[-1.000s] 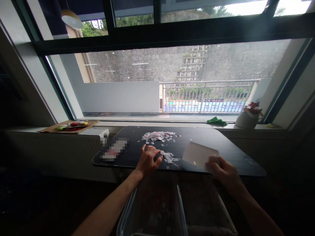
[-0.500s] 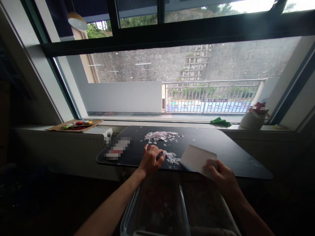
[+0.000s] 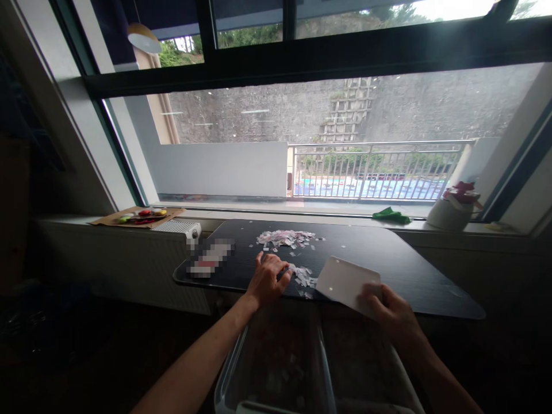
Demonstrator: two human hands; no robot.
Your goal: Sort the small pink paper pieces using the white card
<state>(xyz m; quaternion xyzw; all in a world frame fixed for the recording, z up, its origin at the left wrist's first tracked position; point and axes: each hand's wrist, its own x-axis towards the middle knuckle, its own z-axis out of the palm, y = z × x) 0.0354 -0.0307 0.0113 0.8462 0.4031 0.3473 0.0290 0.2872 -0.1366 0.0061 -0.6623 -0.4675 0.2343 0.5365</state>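
Note:
My left hand [image 3: 268, 280] rests at the near side of the black tabletop [image 3: 401, 270], fingers spread and thumb beside a small heap of paper scraps [image 3: 303, 276]. In my right hand [image 3: 390, 307] is a white rectangular sheet [image 3: 347, 282], gripped by its near right corner. Its left edge lies close to the small heap, and a few light specks show on it. Farther back on the tabletop lies a larger pile of paper scraps [image 3: 285, 238]. Below the table's front edge, a clear plastic container [image 3: 326, 368] holds more scraps, dimly visible.
A blurred-out item [image 3: 211, 259] lies at the table's left. On the windowsill are a cardboard piece with coloured objects [image 3: 138, 217], a green cloth [image 3: 391, 215] and a white pot-like object [image 3: 451, 213]. A radiator [image 3: 129, 259] stands left of the table.
The whole view has shifted slightly to the right. Light specks now show on the white sheet. Both hands stay in nearly the same places.

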